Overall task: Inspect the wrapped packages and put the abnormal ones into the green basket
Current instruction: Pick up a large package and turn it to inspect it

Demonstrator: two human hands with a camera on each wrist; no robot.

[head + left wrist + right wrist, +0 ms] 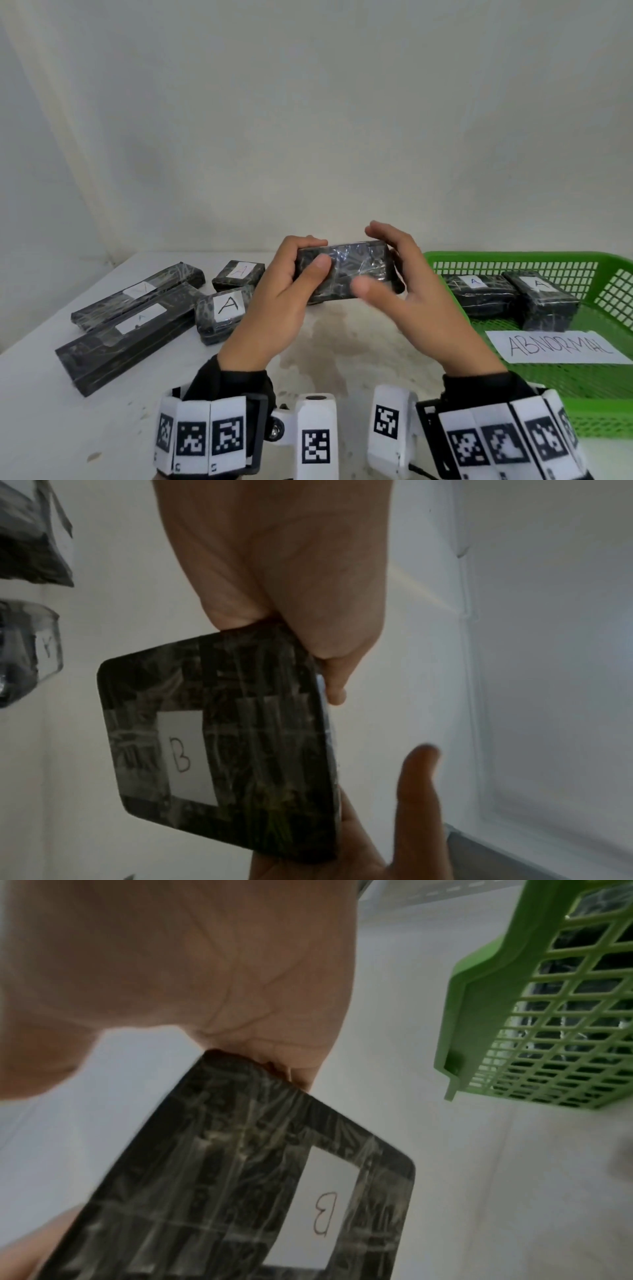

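Observation:
I hold a black plastic-wrapped package up over the middle of the table. My left hand grips its left end, thumb on the near face and fingers behind. My right hand cups the right end; the package edge meets the base of its fingers, and the blurred thumb stands off the near face. A white label marked B sits on the face turned away from my head and also shows in the right wrist view. The green basket stands to the right.
Inside the basket lie two wrapped packages labelled A and a paper sign reading ABNORMAL. On the table's left lie two long packages and two short ones labelled A. A wall rises behind the table.

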